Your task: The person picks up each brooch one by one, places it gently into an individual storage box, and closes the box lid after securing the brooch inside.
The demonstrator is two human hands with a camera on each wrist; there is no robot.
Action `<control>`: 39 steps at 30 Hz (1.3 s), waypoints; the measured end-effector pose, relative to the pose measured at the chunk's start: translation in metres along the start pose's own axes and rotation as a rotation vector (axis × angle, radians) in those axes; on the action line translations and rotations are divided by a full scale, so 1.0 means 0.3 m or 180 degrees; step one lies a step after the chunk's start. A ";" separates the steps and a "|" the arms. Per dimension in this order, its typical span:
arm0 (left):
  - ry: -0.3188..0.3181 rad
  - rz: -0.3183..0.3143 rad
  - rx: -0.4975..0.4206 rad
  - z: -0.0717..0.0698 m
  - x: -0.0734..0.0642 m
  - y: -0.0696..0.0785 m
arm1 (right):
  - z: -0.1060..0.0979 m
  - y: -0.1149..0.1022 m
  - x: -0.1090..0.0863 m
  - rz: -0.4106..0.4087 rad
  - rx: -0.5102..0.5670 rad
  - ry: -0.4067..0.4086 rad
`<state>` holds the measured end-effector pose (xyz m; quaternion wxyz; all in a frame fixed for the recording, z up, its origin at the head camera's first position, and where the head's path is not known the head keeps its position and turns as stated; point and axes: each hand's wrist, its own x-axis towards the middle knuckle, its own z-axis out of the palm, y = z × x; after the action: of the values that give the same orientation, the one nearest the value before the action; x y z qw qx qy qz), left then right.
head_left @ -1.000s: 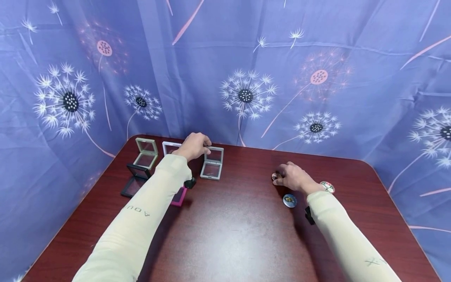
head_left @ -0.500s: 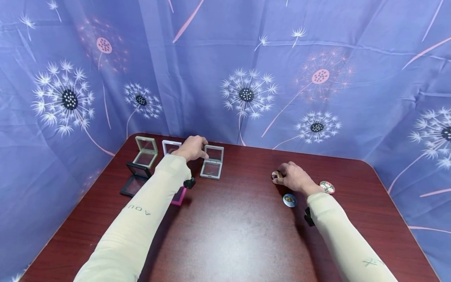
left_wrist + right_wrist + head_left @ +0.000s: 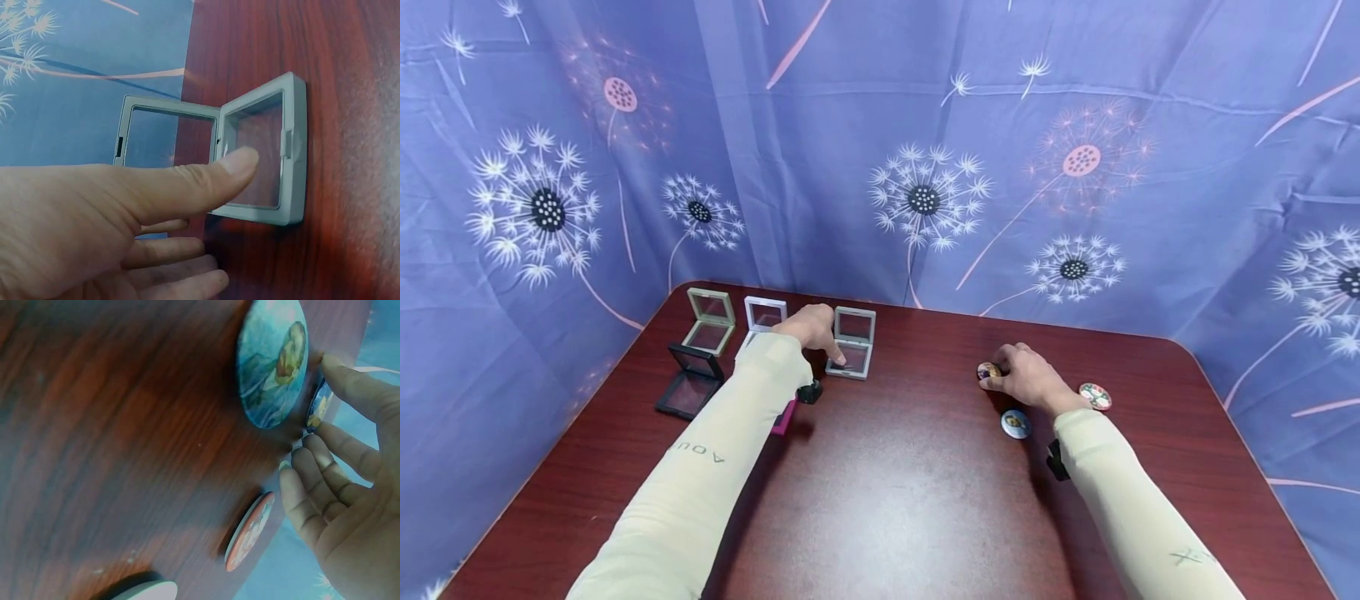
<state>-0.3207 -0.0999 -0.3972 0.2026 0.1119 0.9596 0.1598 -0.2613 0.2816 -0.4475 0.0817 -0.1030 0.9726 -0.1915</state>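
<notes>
My left hand [image 3: 815, 327] is beside an unfolded grey display frame [image 3: 867, 367] at the back of the table. In the left wrist view, its straight thumb overlaps the clear window of the grey frame's thick lower half, and its loosely bent fingers lie lower, holding nothing. My right hand [image 3: 1028, 377] has thumb and forefinger at opposite edges of a small round badge [image 3: 987, 372] with a dark blue and yellow picture. A blue badge [image 3: 1016, 424] lies nearer, below that hand. To its right is a red, white and green badge [image 3: 1095, 397].
Left of the grey frame stand other unfolded frames: a white one [image 3: 766, 312], a green one [image 3: 710, 335] and a black one [image 3: 688, 394]. A pink frame [image 3: 782, 418] is mostly hidden by my left sleeve. A patterned blue curtain [image 3: 850, 167] hangs behind the table.
My left hand has come down from the grey frame's upper half, its thumb now over the lower half. My right hand has stayed at the same badge.
</notes>
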 end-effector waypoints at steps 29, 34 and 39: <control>0.0137 -0.0466 -0.1328 0.084 -0.059 0.057 | -0.002 -0.004 0.004 0.0027 0.0086 -0.0020; 0.0145 -0.0461 -0.1241 0.099 -0.076 0.097 | 0.000 -0.005 0.005 0.0040 0.0055 0.0001; 0.0343 -0.0562 -0.1290 0.136 -0.080 0.116 | 0.004 -0.008 0.004 0.0046 0.0065 0.0000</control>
<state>-0.2766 -0.0638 -0.4118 0.1826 -0.0242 0.9234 0.3368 -0.2620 0.2789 -0.4478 0.0841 -0.0952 0.9713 -0.2009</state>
